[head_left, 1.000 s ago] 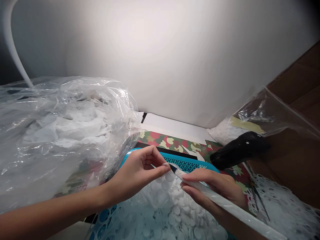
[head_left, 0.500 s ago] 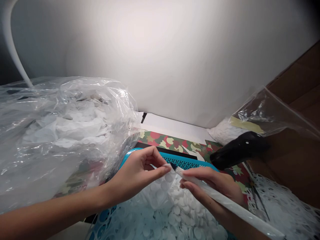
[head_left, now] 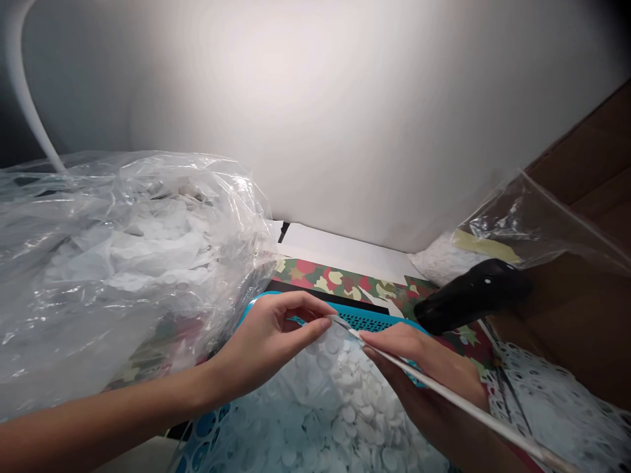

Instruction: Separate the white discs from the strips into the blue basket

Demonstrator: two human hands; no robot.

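Note:
My left hand pinches the tip of a long white strip between thumb and fingers, just above a blue perforated basket. My right hand is closed around the same strip a little further back, and the strip runs off toward the lower right, seen edge-on. The basket is heaped with several small white round discs.
A large clear plastic bag stuffed with white material fills the left. A black tool lies at the right on a red-and-green patterned cloth. White punched sheet lies at lower right, another clear bag behind it. A white wall stands ahead.
The strip has turned from its flat side to edge-on and looks thinner. My left fingers have slid a little to the right along its tip; both hands stay over the basket.

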